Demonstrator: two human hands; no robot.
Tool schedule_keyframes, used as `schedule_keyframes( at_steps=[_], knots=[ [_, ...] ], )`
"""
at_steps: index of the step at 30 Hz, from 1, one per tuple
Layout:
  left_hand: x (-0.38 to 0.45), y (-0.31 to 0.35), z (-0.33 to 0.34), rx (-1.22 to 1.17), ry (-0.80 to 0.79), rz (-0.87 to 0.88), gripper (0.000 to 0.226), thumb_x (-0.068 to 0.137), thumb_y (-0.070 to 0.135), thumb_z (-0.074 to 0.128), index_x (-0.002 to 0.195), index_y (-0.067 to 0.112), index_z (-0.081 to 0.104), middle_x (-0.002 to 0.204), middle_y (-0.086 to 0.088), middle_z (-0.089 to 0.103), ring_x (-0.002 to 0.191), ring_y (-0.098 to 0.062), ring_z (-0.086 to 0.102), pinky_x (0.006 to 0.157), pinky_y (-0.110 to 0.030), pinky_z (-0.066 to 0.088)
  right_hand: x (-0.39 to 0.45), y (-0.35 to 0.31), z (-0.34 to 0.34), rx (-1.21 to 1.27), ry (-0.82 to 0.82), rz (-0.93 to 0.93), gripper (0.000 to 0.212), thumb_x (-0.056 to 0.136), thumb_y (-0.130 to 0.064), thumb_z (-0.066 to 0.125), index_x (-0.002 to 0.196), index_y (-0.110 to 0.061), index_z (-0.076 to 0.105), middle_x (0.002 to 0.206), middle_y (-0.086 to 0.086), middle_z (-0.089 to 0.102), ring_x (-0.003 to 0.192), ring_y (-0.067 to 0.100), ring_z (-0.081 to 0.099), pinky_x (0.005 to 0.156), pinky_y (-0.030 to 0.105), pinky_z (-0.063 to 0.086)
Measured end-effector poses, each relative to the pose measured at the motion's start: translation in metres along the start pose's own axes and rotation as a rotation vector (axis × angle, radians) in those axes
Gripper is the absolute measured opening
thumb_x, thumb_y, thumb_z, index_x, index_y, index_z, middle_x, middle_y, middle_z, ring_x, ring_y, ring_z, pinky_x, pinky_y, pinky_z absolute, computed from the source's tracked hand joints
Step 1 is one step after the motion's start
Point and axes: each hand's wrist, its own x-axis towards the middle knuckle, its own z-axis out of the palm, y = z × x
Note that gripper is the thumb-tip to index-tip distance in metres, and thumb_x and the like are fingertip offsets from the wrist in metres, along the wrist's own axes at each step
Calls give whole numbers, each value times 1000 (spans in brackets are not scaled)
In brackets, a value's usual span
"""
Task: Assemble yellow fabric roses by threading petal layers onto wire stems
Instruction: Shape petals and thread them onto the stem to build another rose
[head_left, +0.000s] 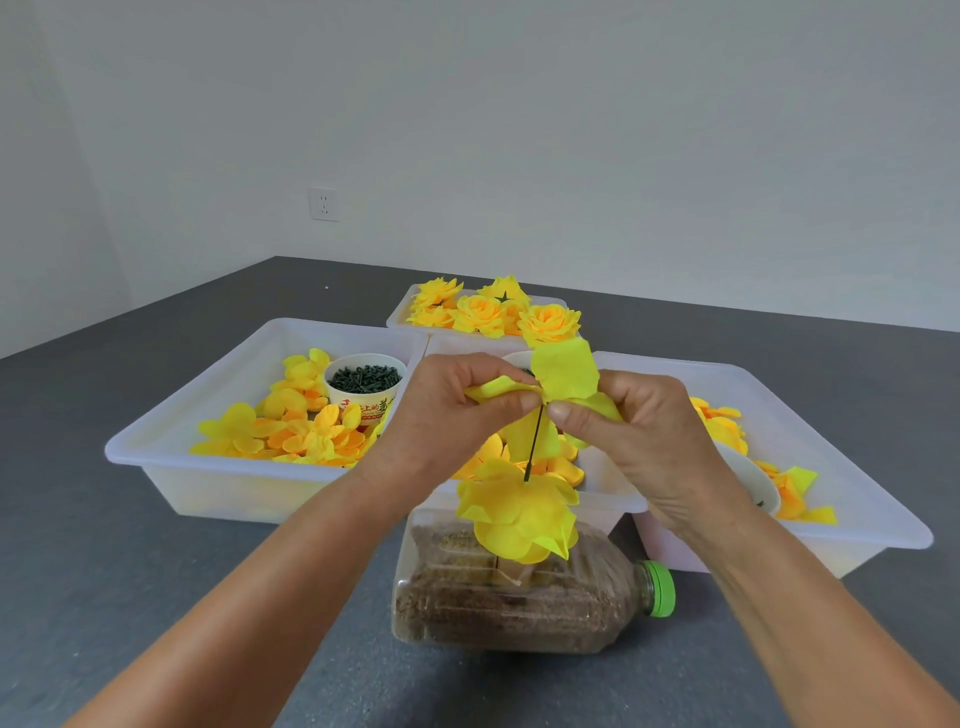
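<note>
A thin dark wire stem (535, 441) stands upright out of a sand-filled plastic bottle (519, 597) lying on its side. Yellow petal layers (519, 512) sit stacked low on the stem. At the top of the stem is another yellow petal layer (563, 370). My left hand (447, 415) pinches it from the left, and my right hand (644, 431) pinches it from the right. Both sets of fingertips meet at the wire's top.
A white tray (171, 441) on the left holds loose petals and a paper cup of dark green pieces (365, 382). A middle tray (613, 499) and a right tray (857, 467) hold more petals. Finished roses (493, 312) fill a far tray. Everything sits on a grey surface.
</note>
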Motion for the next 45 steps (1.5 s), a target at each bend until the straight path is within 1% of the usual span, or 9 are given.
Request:
schedule_keyframes(
  at_steps=[7, 11, 15, 24, 31, 34, 37, 41, 45],
  knots=[
    [-1, 0, -4, -94, -22, -55, 12, 75, 2, 72, 81, 12, 72, 88, -15, 72, 83, -28, 67, 81, -47, 53, 0, -2, 3, 87, -2, 61, 18, 75, -9, 73, 74, -27, 74, 72, -6, 73, 64, 4, 65, 60, 17, 51],
    [2, -1, -3, -87, 3, -32, 10, 70, 6, 75, 73, 14, 71, 81, -8, 72, 78, -23, 66, 79, -46, 53, 0, -3, 5, 20, 23, 14, 17, 75, -11, 74, 71, -27, 71, 62, -11, 69, 56, 1, 58, 55, 14, 47],
    [2, -4, -2, -25, 17, -10, 7, 70, 9, 76, 72, 11, 70, 84, -24, 69, 75, -29, 63, 73, -48, 52, 1, -3, 3, -101, 16, -59, 26, 77, -9, 73, 67, -32, 65, 50, -19, 59, 46, -5, 48, 47, 7, 37],
    [0, -4, -4, 2, 59, 11, 9, 72, 9, 77, 73, 16, 72, 82, -22, 69, 79, -51, 59, 73, -61, 50, 0, 2, 1, -166, 0, -135, 42, 79, -10, 72, 53, -41, 64, 46, -16, 51, 45, -2, 40, 48, 9, 33],
    [-3, -4, -4, 27, 26, 55, 14, 72, 8, 77, 71, 21, 71, 73, 5, 71, 70, -20, 66, 68, -35, 53, -1, 4, 2, -190, 92, -205, 26, 72, -10, 77, 65, -31, 64, 55, -8, 57, 50, 0, 44, 49, 13, 37],
    [-3, -5, -4, 47, 28, 67, 18, 71, 8, 78, 68, 23, 69, 66, 10, 68, 63, -9, 63, 62, -27, 51, -3, 5, 2, -238, 113, -256, 19, 72, -8, 78, 73, -24, 69, 69, 3, 68, 62, 12, 59, 58, 22, 46],
    [-4, -7, -3, 93, 50, 103, 13, 70, 9, 78, 71, 17, 68, 70, 3, 67, 62, -4, 62, 62, -20, 50, -4, 5, 5, -370, 153, -397, 11, 72, -10, 77, 76, -18, 69, 73, -4, 64, 71, 11, 58, 67, 20, 46],
    [-6, -10, -2, 185, 83, 198, 16, 71, 5, 78, 71, 18, 67, 73, 6, 65, 68, 2, 58, 68, -13, 45, -4, 6, 5, -621, 221, -639, 7, 68, -8, 75, 68, -6, 68, 71, -1, 64, 70, 16, 58, 69, 33, 46],
    [-5, -9, -1, 149, 106, 160, 8, 74, 10, 77, 76, 13, 69, 74, 1, 68, 67, -9, 61, 64, -24, 51, -6, 4, 8, -421, 187, -439, 5, 75, -10, 74, 78, -8, 72, 77, 5, 70, 74, 21, 65, 70, 37, 52]
  ],
)
